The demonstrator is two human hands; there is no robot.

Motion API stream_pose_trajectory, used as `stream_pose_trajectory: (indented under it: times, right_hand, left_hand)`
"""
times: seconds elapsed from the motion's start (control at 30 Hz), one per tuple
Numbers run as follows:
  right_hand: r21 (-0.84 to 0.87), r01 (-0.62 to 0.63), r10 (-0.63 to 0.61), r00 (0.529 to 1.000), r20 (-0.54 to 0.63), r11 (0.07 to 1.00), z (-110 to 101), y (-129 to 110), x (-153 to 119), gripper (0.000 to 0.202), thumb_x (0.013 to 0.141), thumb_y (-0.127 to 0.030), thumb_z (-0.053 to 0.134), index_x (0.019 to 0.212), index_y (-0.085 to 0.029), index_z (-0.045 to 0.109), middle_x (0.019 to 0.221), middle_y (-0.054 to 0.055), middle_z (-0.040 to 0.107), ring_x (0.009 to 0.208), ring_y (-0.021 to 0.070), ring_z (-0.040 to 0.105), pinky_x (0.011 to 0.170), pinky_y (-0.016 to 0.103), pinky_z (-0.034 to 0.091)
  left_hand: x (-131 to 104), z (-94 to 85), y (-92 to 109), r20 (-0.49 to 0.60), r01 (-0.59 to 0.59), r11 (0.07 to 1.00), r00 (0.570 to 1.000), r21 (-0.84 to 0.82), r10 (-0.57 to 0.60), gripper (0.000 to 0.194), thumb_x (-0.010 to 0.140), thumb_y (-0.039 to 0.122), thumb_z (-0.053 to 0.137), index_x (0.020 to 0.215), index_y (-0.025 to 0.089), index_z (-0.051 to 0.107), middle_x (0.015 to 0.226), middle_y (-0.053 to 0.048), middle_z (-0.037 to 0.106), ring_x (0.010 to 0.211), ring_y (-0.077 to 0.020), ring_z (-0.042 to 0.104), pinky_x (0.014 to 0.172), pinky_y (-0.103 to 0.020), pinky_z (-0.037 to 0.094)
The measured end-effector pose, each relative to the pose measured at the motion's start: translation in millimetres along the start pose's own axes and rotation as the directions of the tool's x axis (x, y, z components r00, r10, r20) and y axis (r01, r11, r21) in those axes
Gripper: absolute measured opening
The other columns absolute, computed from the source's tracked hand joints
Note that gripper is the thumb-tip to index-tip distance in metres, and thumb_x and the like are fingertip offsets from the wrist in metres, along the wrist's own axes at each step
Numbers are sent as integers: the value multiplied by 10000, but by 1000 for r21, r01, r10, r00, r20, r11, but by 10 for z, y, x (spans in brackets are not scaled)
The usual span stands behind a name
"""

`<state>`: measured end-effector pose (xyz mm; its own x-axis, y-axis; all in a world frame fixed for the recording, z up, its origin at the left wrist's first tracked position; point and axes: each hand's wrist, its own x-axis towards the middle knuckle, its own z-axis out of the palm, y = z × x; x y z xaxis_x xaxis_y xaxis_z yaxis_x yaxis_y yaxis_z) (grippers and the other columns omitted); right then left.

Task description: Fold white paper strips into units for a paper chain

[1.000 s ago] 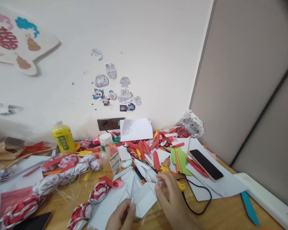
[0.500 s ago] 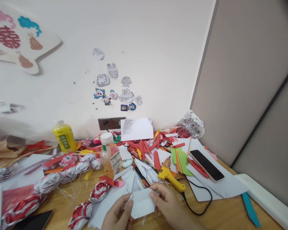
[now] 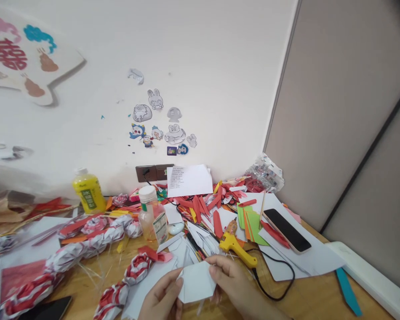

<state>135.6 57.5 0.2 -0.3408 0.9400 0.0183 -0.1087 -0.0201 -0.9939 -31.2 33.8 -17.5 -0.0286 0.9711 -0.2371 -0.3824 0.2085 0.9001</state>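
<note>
A small folded piece of white paper (image 3: 196, 283) is held up between both hands at the front of the table. My left hand (image 3: 165, 291) pinches its left edge, thumb on the near face. On the right edge, the thumb and fingers of my right hand (image 3: 231, 280) grip the upper corner. Just beyond the right hand lies a yellow hot glue gun (image 3: 236, 249) with its black cable. Red-and-white folded paper rolls (image 3: 137, 268) lie left of the left hand, over white sheets.
A clear jar with a white lid (image 3: 150, 218) and a yellow drink bottle (image 3: 88, 191) stand at the left back. Red paper strips (image 3: 200, 206) are heaped along the wall. A phone (image 3: 287, 230) rests on white sheets at right, near a teal cutter (image 3: 349, 291).
The white paper has tilted slightly and shifted a little left in my hands, its outline now more angular. My left hand has moved slightly left.
</note>
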Motion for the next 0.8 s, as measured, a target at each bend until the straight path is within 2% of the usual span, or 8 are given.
stream_pose_trajectory:
  times: [0.13, 0.3, 0.4, 0.67, 0.8]
  right_hand:
    - [3, 32, -32, 999, 22, 999, -9, 11, 3, 421, 747, -538, 511, 860, -143, 603, 548, -10, 543, 411, 94, 493, 399, 195, 384]
    - [-12, -10, 10, 1000, -11, 1000, -13, 40, 27, 456, 708, -536, 557, 905, -126, 594, 518, -19, 532, 393, 96, 484, 381, 194, 369]
    - [21, -43, 44, 999, -32, 999, -24, 64, 40, 479, 690, -531, 577, 936, -120, 586, 501, -22, 532, 382, 97, 484, 373, 189, 358]
    - [149, -61, 60, 998, 10, 987, -3, 61, 13, 487, 671, -510, 610, 935, -103, 576, 539, -7, 564, 377, 79, 493, 372, 168, 342]
    - [138, -58, 59, 998, 1, 989, 1, 80, 31, 537, 649, -536, 615, 942, -88, 569, 475, -16, 546, 352, 82, 476, 356, 167, 320]
  left_hand:
    - [-9, 27, 22, -5, 1, 1000, 1000, 12, -1, 446, 543, 428, 735, 868, 141, 632, 385, 61, 530, 307, -55, 413, 338, -151, 281]
    - [-39, 82, 57, -14, -63, 988, 998, 141, 65, 479, 555, 499, 694, 856, 132, 627, 363, 64, 530, 293, -60, 411, 343, -163, 302]
    - [-36, 88, 36, -13, -73, 984, 997, 165, 76, 527, 529, 514, 701, 874, 124, 621, 343, 65, 525, 271, -63, 401, 325, -171, 299]
    - [-36, 61, 56, -6, 10, 1000, 1000, 5, -10, 526, 540, 414, 741, 966, 130, 619, 311, 59, 524, 275, -52, 397, 337, -154, 274]
    - [-50, 72, 75, -23, 19, 999, 1000, -47, -20, 465, 527, 389, 752, 904, 133, 655, 302, 57, 517, 267, -41, 383, 336, -148, 246]
